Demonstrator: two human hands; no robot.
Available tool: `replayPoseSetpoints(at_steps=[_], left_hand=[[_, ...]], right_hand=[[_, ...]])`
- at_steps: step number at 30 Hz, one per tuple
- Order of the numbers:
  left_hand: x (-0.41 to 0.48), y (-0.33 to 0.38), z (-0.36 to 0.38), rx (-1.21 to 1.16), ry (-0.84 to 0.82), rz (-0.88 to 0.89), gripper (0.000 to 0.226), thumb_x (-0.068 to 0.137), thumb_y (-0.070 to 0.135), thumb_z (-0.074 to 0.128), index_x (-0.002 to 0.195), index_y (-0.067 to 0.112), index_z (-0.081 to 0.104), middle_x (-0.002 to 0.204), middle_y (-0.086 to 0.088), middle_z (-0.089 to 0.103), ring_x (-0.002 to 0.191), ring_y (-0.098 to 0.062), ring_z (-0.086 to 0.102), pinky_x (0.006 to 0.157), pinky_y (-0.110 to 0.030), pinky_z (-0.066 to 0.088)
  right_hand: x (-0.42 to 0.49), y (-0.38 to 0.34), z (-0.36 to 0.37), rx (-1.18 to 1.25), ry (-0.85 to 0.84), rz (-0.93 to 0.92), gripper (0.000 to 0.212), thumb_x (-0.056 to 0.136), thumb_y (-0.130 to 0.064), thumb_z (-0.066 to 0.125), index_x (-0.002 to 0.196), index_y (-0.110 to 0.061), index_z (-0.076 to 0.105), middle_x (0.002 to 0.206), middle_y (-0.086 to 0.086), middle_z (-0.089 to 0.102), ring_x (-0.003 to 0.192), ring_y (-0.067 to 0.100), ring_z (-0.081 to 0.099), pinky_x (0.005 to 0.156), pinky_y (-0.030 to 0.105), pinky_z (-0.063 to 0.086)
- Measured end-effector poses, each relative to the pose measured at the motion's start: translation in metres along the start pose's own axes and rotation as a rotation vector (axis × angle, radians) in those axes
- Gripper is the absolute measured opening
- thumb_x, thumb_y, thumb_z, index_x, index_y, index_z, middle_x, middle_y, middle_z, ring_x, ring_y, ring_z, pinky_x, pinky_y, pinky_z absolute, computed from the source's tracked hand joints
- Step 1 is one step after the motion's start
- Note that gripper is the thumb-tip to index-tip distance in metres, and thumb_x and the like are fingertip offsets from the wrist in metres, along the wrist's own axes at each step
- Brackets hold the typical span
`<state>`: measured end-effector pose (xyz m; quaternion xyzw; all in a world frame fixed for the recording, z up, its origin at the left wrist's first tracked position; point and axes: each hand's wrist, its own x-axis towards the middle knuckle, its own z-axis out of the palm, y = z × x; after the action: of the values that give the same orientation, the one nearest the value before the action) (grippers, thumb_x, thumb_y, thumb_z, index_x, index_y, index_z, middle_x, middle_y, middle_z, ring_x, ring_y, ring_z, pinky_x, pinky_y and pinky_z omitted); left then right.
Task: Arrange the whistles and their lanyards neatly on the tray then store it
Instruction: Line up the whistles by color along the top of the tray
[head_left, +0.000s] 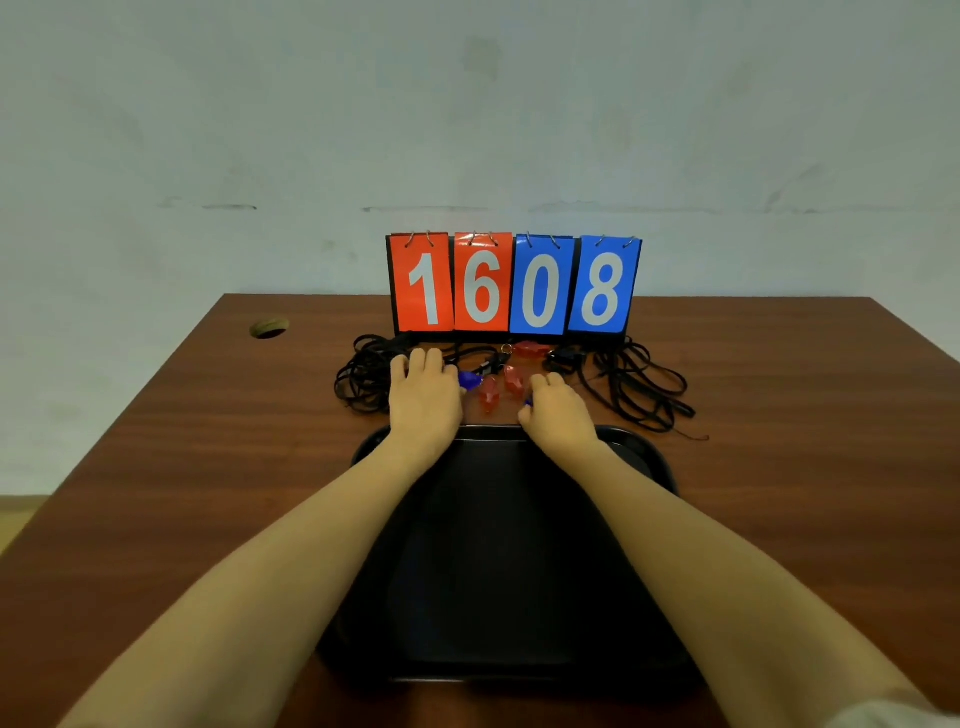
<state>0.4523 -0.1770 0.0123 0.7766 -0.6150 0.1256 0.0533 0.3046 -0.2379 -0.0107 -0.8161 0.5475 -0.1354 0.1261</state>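
An empty black tray (644, 457) lies on the table right in front of me. Beyond its far edge, several whistles are scattered: a blue whistle (470, 382) beside my left hand, two red whistles (488, 396) (513, 378) in the middle, and another red whistle (530, 349) near the scoreboard. Black lanyards sit in tangles at the left (363, 379) and at the right (644, 387). My left hand (423, 397) rests palm down on the left tangle, fingers apart. My right hand (558, 413) is curled, with a small blue whistle (528, 401) showing at its fingertips.
A flip scoreboard (514, 286) reading 1608 stands behind the whistles at the table's far edge. The brown wooden table (208, 467) has a round cable hole (269, 328) at the far left. A pale wall rises behind.
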Motion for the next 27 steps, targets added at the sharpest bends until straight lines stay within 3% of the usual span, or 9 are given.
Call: replayPoseSetpoints(at_steps=[7, 10, 13, 16, 20, 22, 25, 27], left_hand=[[-0.041, -0.009, -0.017, -0.106, 0.067, 0.023, 0.045, 0.1, 0.028, 0.038, 0.144, 0.019, 0.033, 0.121, -0.009, 0.053, 0.114, -0.027, 0.048, 0.106, -0.042, 0.027], [-0.067, -0.013, -0.016, -0.179, 0.104, -0.027, 0.039, 0.099, 0.028, 0.04, 0.136, 0.016, 0.045, 0.116, -0.01, 0.057, 0.107, -0.028, 0.053, 0.1, -0.041, 0.032], [-0.091, -0.018, -0.007, -0.243, 0.036, -0.121, 0.038, 0.099, 0.032, 0.037, 0.13, 0.013, 0.049, 0.118, -0.008, 0.059, 0.109, -0.027, 0.055, 0.097, -0.041, 0.033], [-0.11, -0.025, 0.005, -0.185, -0.088, -0.179, 0.039, 0.099, 0.035, 0.034, 0.126, 0.011, 0.05, 0.123, -0.008, 0.057, 0.114, -0.028, 0.05, 0.097, -0.041, 0.032], [-0.123, -0.03, 0.004, -0.089, -0.123, -0.224, 0.047, 0.097, 0.042, 0.037, 0.121, 0.005, 0.051, 0.126, -0.013, 0.048, 0.117, -0.031, 0.041, 0.096, -0.041, 0.031], [-0.128, -0.035, 0.002, -0.089, -0.069, -0.176, 0.047, 0.094, 0.043, 0.045, 0.121, 0.006, 0.052, 0.125, -0.013, 0.05, 0.114, -0.032, 0.044, 0.093, -0.042, 0.035], [-0.139, -0.044, 0.005, -0.027, -0.005, 0.042, 0.042, 0.082, 0.029, 0.064, 0.119, 0.008, 0.061, 0.115, -0.01, 0.063, 0.102, -0.031, 0.057, 0.082, -0.043, 0.045], [-0.145, -0.049, 0.008, 0.002, -0.021, 0.096, 0.047, 0.078, 0.021, 0.065, 0.123, 0.008, 0.061, 0.115, -0.009, 0.065, 0.103, -0.031, 0.058, 0.083, -0.042, 0.046]], right_hand=[[-0.035, 0.008, -0.02, 0.199, 0.194, 0.05, 0.017, 0.09, -0.004, 0.052, 0.106, -0.008, 0.054, 0.109, 0.008, 0.055, 0.097, 0.022, 0.056, 0.082, 0.034, 0.052], [-0.057, 0.0, -0.03, 0.308, 0.243, 0.011, 0.015, 0.09, -0.006, 0.054, 0.106, -0.009, 0.054, 0.107, 0.002, 0.052, 0.094, 0.016, 0.056, 0.081, 0.032, 0.053], [-0.084, -0.015, -0.03, 0.362, 0.229, -0.043, 0.016, 0.091, -0.007, 0.055, 0.106, -0.012, 0.053, 0.106, -0.004, 0.048, 0.09, 0.01, 0.053, 0.079, 0.025, 0.049], [-0.106, -0.029, -0.022, 0.389, 0.214, -0.114, 0.014, 0.09, -0.006, 0.054, 0.103, -0.011, 0.054, 0.106, 0.0, 0.051, 0.088, 0.015, 0.057, 0.078, 0.031, 0.053], [-0.123, -0.04, -0.013, 0.361, 0.182, -0.159, 0.015, 0.09, -0.004, 0.052, 0.105, -0.007, 0.054, 0.107, 0.005, 0.053, 0.088, 0.02, 0.058, 0.076, 0.035, 0.052], [-0.127, -0.041, -0.011, 0.341, 0.173, -0.17, 0.014, 0.09, -0.004, 0.051, 0.104, -0.006, 0.054, 0.105, 0.006, 0.054, 0.088, 0.02, 0.057, 0.075, 0.035, 0.052], [-0.129, -0.038, -0.01, 0.301, 0.154, -0.167, 0.015, 0.091, -0.003, 0.049, 0.105, -0.005, 0.055, 0.105, 0.007, 0.054, 0.087, 0.022, 0.057, 0.075, 0.037, 0.051], [-0.127, -0.036, -0.009, 0.27, 0.14, -0.144, 0.015, 0.092, -0.004, 0.048, 0.106, -0.005, 0.055, 0.104, 0.008, 0.055, 0.085, 0.023, 0.057, 0.073, 0.037, 0.05]])
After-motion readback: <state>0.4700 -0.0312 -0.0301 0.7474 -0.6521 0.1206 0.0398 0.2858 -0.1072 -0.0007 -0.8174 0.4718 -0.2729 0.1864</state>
